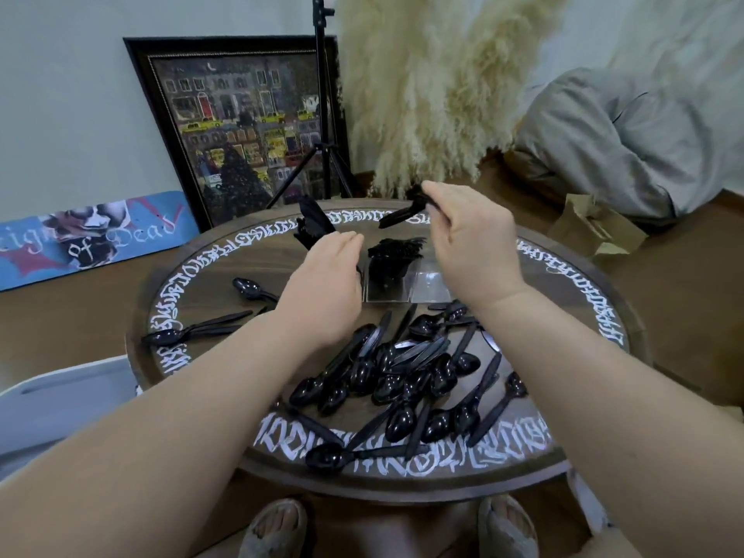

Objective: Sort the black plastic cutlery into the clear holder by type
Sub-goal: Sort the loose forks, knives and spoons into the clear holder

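1. A round wooden table (596, 300), ringed with white calligraphy, is seen from above, with two bare forearms reaching over it.
2. The right hand (471, 235) is raised above the far side of the table, its fingers curled around a bundle of black cutlery (402, 214). The bundle juts out to the left of the fist and tilts downward; which type it is cannot be told.
3. The clear holder (406, 283) stands on the table below and slightly left of that bundle, between the two hands. Black pieces (392, 255) are packed upright in its middle compartment, while the compartment on its right shows bare clear plastic.
4. The left hand (322, 283) is held at the holder's left side, knuckles up and fingers bent forward. More upright black pieces (312, 225) rise just beyond its fingertips. Whether anything is gripped cannot be told, as the palm side is hidden.
5. A loose heap of black spoons (402, 376) is spread across the near half of the table, below both wrists and well apart from the right hand's bundle.
6. A few single spoons (193, 334) lie at the table's left edge.
7. Behind the table, a framed city painting (241, 126), a black tripod (322, 114) and pale pampas grass (435, 94) are seen against the wall.
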### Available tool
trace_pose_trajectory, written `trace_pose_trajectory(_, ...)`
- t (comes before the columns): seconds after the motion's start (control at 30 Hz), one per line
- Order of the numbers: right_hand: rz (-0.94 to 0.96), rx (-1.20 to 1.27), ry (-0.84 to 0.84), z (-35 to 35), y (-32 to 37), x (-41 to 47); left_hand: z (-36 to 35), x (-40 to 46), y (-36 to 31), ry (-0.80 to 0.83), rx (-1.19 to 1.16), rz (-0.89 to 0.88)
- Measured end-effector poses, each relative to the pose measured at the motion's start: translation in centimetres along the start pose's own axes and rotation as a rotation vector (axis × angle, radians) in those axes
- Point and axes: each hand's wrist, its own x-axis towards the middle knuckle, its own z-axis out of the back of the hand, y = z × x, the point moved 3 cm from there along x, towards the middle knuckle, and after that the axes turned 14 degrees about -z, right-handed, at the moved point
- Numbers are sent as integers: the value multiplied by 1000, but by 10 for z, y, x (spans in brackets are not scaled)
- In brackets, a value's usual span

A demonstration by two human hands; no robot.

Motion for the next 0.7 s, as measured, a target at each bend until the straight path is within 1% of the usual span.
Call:
trace_pose_trajectory(0.07, 69, -74, 33, -22, 1, 9, -5, 9, 4, 41, 15, -20)
trace_pose_trajectory(0.13, 89, -158, 136, -45, -2, 12, -12, 13, 11, 79, 25, -16)
trace_pose_trajectory(0.23, 56, -308, 349, -74, -9, 11, -22, 15, 21, 109, 24, -14)
trace_pose_trajectory(0.37, -45, -326, 585, -89, -15, 6, -37, 14, 28, 151, 19, -26)
trace_pose_trajectory(0.5, -19, -410, 763, -93, -19, -1, -44, 9, 31, 141, -2, -33)
trace_pose_trajectory(0.57, -8, -411, 799, -90, -23, -3, -44, 6, 29, 118, -8, -27)
trace_pose_trajectory(0.6, 0, -397, 785, -86, -24, -3, -43, 5, 28, 102, -10, -19)
trace_pose_trajectory(0.7, -23, -342, 664, -70, -31, -1, -36, 4, 23, 37, -7, -15)
